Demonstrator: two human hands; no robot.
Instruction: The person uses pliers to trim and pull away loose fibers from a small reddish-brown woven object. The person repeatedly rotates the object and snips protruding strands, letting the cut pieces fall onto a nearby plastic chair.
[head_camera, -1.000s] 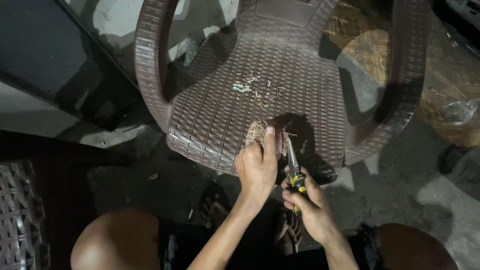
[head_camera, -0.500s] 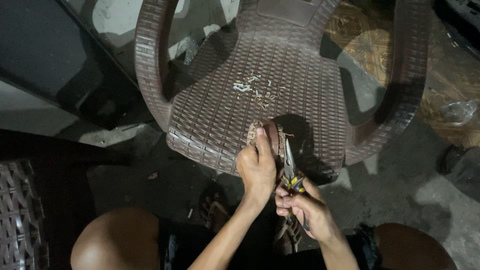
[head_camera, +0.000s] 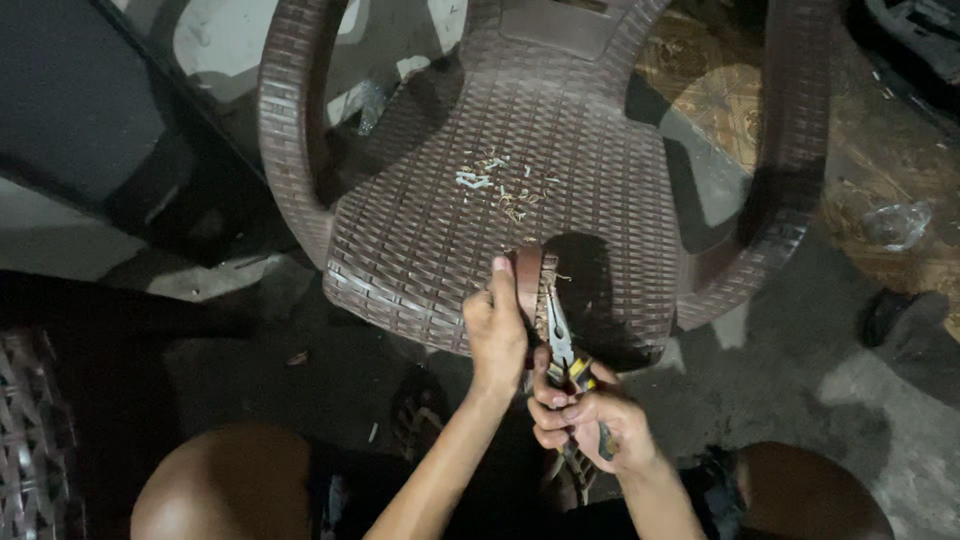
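Observation:
My left hand (head_camera: 497, 328) grips a flat brown piece (head_camera: 529, 276) held on edge over the front of a brown woven plastic chair (head_camera: 430, 230). My right hand (head_camera: 590, 420) is closed on the yellow-and-black handles of pliers (head_camera: 560, 345). The metal jaws of the pliers point up and rest against the right side of the brown piece. Pale shavings (head_camera: 500, 185) lie scattered on the chair seat.
My knees (head_camera: 220, 485) (head_camera: 810, 495) frame the bottom of the view, with a sandal (head_camera: 420, 410) between them on the grey floor. A dark slanted panel (head_camera: 90, 130) stands at the left. A crumpled clear wrapper (head_camera: 895, 222) and a dark shoe (head_camera: 890, 315) lie at the right.
The brown piece has turned from showing its pale woven face to standing edge-on. The pliers' jaws have closed in against it. Both hands stay at the chair's front edge.

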